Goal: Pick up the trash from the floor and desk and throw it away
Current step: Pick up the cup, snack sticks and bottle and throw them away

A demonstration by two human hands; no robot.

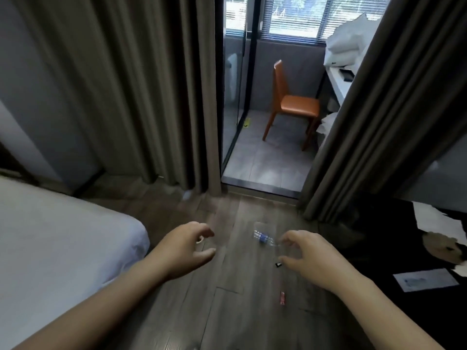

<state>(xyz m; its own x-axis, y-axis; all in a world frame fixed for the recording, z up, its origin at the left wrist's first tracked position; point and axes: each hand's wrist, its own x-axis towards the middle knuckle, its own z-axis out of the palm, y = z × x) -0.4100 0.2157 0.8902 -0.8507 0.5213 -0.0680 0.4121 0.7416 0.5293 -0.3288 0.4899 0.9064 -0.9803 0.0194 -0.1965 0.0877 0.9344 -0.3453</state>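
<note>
We've got both bare arms stretched out forward over the grey-brown wooden plank floor, backs of the hands facing us. Our left hand and right hand each have a loose, spread grip, fingers a bit curled, nothing in either. The crushed clear plastic bottle with the blue label lies on the floor between them, at about 10 o'clock from the right hand, near its fingertips. A small black scrap sits just beside the right thumb, and a red wrapper is at 6 o'clock from the bottle. A white paper sheet lies on the dark surface at 3 o'clock.
</note>
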